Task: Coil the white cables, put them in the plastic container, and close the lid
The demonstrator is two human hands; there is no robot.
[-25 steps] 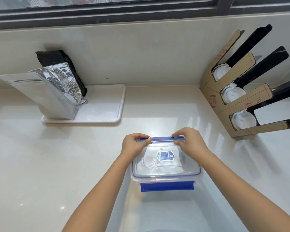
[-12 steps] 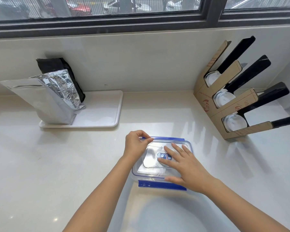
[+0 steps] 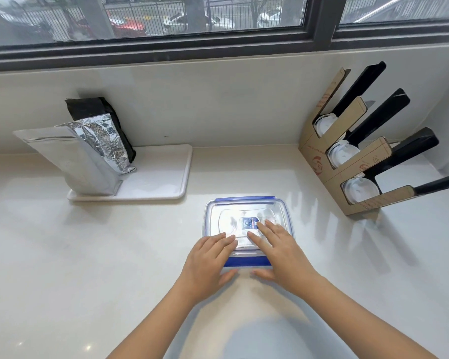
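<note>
A clear plastic container (image 3: 246, 211) with a blue-trimmed lid stands on the white counter, its lid lying on top. The far blue clip (image 3: 245, 199) lies folded down; the near blue clip (image 3: 248, 261) sticks out flat toward me. White cables show faintly through the lid, with glare hiding most of them. My left hand (image 3: 208, 260) lies with straight fingers on the lid's near left corner. My right hand (image 3: 278, 250) presses flat on the lid's near right part, thumb beside the near clip.
A white tray (image 3: 163, 177) at the back left carries a silver foil bag (image 3: 81, 156) and a black bag (image 3: 99, 117). A cardboard rack (image 3: 347, 156) with white lids and black sleeves leans at the right. A window runs along the back wall.
My left hand left the far clip and came down to the lid's near left corner. My right hand slid toward the near edge. The far clip now lies folded down.
</note>
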